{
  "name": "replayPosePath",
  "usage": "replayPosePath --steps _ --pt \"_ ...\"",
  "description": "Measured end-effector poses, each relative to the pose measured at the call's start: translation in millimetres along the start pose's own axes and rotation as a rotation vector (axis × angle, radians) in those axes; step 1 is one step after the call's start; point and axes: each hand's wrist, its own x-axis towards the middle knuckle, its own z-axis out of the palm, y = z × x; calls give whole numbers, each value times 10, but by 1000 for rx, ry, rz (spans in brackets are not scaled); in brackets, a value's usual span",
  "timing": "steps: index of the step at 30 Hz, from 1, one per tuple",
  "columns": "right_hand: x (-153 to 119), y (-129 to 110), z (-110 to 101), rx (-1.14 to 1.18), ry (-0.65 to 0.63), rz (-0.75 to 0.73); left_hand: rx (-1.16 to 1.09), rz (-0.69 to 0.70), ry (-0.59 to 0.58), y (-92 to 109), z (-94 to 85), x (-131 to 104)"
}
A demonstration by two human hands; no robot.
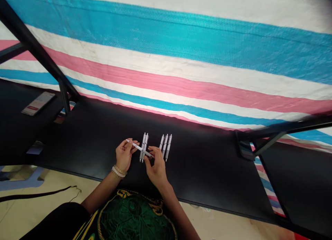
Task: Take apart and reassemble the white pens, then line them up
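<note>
A white and grey pen (pixel 138 147) is held slantwise above the table between both my hands. My left hand (pixel 123 154), with a beaded bracelet at the wrist, is closed on its white upper-left end. The grey lower-right end sits in the fingers of my right hand (pixel 156 167). Behind the held pen, a pair of similar pens (pixel 145 140) lies side by side on the table. Just right of them lies a group of three pens (pixel 169 144), roughly parallel, with the leftmost partly covered by my right hand.
The black table (pixel 207 171) has a metal frame post (pixel 38 46) at the left and a bracket (pixel 269 143) at the right. A striped tarp (pixel 181 70) hangs behind it. A phone (pixel 38 103) lies on the neighbouring table at left. A bluish plastic stool (pixel 23 183) stands below.
</note>
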Motion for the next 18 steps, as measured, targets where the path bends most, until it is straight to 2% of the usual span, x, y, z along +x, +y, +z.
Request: replayPosePath --steps 5,9,18 --pt "8 -2 -15 13 14 22 -4 4 0 10 6 0" --pt "23 15 -31 16 -49 14 -11 3 5 26 13 1" --pt "-4 31 -59 -26 -22 24 6 4 -8 10 11 11"
